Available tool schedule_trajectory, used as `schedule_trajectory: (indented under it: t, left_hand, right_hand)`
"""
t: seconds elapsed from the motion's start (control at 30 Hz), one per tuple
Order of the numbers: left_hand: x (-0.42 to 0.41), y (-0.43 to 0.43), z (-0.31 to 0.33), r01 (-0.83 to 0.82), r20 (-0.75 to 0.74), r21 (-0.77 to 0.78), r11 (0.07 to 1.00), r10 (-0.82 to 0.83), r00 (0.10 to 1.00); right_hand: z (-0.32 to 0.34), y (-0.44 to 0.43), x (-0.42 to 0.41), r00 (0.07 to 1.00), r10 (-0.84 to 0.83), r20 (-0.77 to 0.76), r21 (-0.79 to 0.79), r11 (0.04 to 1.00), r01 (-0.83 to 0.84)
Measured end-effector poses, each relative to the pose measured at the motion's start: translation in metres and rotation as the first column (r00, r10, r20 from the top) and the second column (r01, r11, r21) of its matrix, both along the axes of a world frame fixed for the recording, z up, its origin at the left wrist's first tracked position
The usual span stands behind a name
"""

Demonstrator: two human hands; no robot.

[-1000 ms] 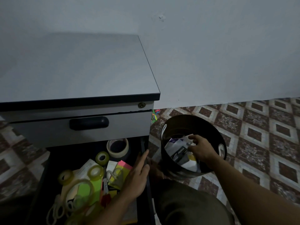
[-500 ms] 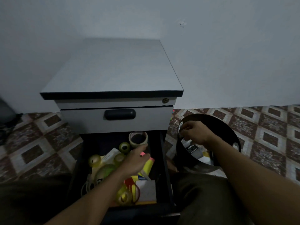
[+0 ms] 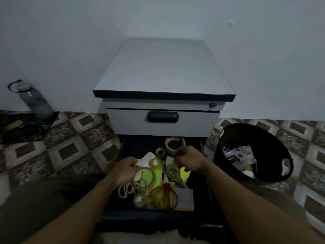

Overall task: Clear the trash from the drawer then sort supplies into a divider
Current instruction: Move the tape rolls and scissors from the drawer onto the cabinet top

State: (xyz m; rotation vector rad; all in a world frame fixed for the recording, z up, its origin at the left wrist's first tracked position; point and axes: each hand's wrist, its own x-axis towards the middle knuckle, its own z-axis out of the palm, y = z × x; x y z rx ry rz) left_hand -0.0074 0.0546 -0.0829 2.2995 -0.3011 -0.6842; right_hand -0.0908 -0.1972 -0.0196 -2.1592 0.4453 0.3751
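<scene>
I judge this to be the trash-clearing step. The bin (image 3: 255,126) on my right holds crumpled wrappers, and the open drawer (image 3: 123,147) below me is full of tape rolls (image 3: 146,176), coloured notes and red scissors (image 3: 168,191). My left hand (image 3: 125,170) is curled at a paper slip (image 3: 147,156) and my right hand (image 3: 190,160) is curled beside the masking tape (image 3: 175,144) — I cannot tell whether either grips anything. The next move calls for pinching loose paper alone, without dragging any tape along. No divider is in view.

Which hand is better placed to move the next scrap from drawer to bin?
Right, probably: the right hand is over the drawer beside the black bin; the left hand sits on the far side.
</scene>
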Motion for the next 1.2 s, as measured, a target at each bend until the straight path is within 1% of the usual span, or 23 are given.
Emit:
schedule_trajectory:
  t: [0.07,0.17,0.23,0.3,0.4,0.5,0.57,0.67,0.73,0.9,1.1,1.2]
  left_hand:
    - [-0.005,0.004,-0.004,0.039,0.001,0.012,0.999,-0.039,0.999]
    - [-0.013,0.007,-0.004,0.112,-0.017,0.011,0.994,-0.112,0.994]
    - [-0.02,0.008,-0.005,0.166,-0.01,0.014,0.986,-0.165,0.986]
    - [-0.027,0.011,-0.007,0.2,0.028,0.035,0.979,-0.201,0.979]
    - [-0.033,0.013,-0.008,0.232,0.063,0.111,0.966,-0.24,0.969]
    - [-0.037,0.01,-0.008,0.246,0.026,0.225,0.943,-0.258,0.966]
    - [-0.037,0.009,-0.009,0.257,-0.015,0.239,0.936,-0.262,0.965]
    - [-0.039,0.009,-0.01,0.295,-0.104,0.205,0.933,-0.279,0.955]
    - [-0.042,0.009,-0.009,0.334,-0.114,0.224,0.916,-0.316,0.942]
    - [-0.046,0.011,-0.012,0.362,-0.011,0.369,0.856,-0.386,0.922]
    - [-0.055,0.004,-0.01,0.347,0.082,0.482,0.805,-0.435,0.897]
    - [-0.058,0.001,-0.007,0.328,0.098,0.488,0.809,-0.424,0.9]
  right_hand:
    - [-0.015,0.012,-0.005,0.999,0.051,0.001,-0.004,0.999,-0.051]
    - [-0.036,0.026,-0.018,0.989,0.148,0.019,-0.052,0.988,-0.147]
    - [-0.046,0.036,-0.027,0.977,0.212,-0.038,-0.047,0.976,-0.213]
    - [-0.055,0.043,-0.031,0.959,0.272,-0.076,-0.042,0.96,-0.275]
    - [-0.061,0.051,-0.031,0.948,0.31,-0.067,-0.056,0.948,-0.314]
    - [-0.065,0.055,-0.031,0.93,0.359,-0.084,-0.056,0.93,-0.364]
    - [-0.067,0.056,-0.033,0.914,0.396,-0.086,-0.07,0.913,-0.402]
    - [-0.069,0.055,-0.033,0.919,0.389,-0.068,-0.094,0.914,-0.394]
    - [-0.07,0.053,-0.034,0.928,0.366,-0.068,-0.09,0.924,-0.371]
    - [-0.071,0.049,-0.038,0.936,0.347,-0.057,-0.101,0.931,-0.351]
    - [-0.072,0.05,-0.043,0.939,0.341,-0.039,-0.111,0.933,-0.344]
    - [-0.072,0.051,-0.042,0.942,0.332,-0.048,-0.109,0.936,-0.336]
